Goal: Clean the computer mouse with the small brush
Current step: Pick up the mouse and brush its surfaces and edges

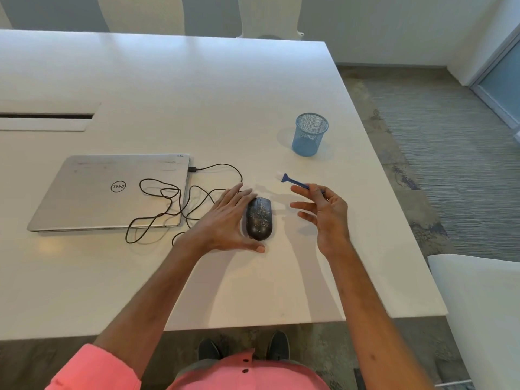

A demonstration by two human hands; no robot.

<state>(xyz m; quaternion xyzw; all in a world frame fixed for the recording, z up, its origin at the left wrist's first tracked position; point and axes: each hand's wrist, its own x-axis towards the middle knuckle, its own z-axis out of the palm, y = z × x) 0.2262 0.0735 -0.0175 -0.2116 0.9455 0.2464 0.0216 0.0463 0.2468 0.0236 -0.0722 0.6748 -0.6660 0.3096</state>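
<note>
Two hands: left hand (229, 220) spread beside one mouse (259, 218), right hand (323, 212) pinching one brush (294, 182)

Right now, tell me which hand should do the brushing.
Right. The right hand already holds the brush, bristles pointing toward the mouse. The left hand rests against the mouse's left side, steadying it.

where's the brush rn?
In the head view the small brush is in the right hand, held above the table just right of the mouse, bristle end pointing away toward the blue mesh cup.
</note>
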